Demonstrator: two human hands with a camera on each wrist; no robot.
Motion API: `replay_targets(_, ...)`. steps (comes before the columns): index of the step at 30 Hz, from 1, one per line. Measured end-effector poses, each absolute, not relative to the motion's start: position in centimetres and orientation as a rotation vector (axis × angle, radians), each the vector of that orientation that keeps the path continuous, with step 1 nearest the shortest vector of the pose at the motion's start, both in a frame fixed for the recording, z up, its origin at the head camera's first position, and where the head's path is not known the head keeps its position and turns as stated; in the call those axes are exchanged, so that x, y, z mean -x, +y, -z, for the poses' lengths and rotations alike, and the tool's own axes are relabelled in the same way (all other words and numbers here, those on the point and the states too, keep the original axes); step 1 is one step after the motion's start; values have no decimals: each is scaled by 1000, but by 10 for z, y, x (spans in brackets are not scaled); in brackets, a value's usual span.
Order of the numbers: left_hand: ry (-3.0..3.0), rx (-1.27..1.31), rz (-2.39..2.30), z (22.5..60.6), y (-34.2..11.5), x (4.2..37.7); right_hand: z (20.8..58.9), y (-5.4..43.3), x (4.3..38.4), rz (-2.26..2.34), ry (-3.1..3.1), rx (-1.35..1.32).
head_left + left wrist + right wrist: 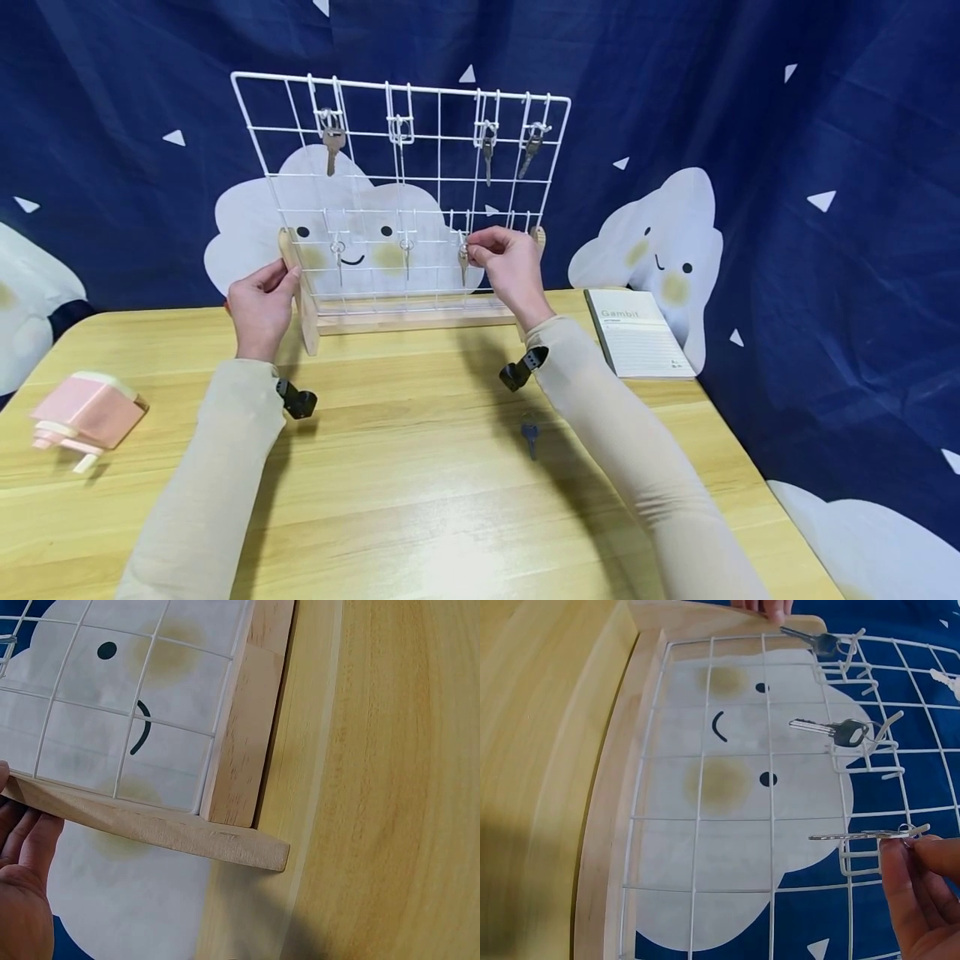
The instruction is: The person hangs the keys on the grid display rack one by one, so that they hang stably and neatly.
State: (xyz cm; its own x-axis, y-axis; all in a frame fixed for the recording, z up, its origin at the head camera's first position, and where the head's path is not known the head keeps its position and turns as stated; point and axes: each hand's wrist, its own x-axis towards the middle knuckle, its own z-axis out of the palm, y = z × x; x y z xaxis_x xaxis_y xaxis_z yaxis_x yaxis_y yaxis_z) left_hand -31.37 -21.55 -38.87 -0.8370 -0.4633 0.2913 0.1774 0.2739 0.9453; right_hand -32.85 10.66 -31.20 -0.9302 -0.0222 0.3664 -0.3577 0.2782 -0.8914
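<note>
A white wire grid rack (438,179) stands upright in a wooden frame. My left hand (258,308) grips the frame's left wooden side piece (150,825), thumb on one side and fingers on the other. At a lower right hook of the grid, my right hand (510,262) pinches a key (847,837) by its ring end, with the ring right at the hook's tip. Two more keys hang in the lower row, a middle key (847,733) and a left key (821,643). Along the upper row hang several keys, among them a brownish key (333,150).
On the table below my right forearm lies a loose dark key (530,437) with a ring. A notebook (641,333) rests at the back right. To the left is a pink box-like item with a crank (90,408). A dark blue curtain (750,125) hangs behind the table.
</note>
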Motion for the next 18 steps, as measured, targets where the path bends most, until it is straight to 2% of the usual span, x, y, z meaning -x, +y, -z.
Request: replay_targets(18, -2050, -259, 1594, 391, -217, 313, 316, 107, 332, -1572, -2351, -342)
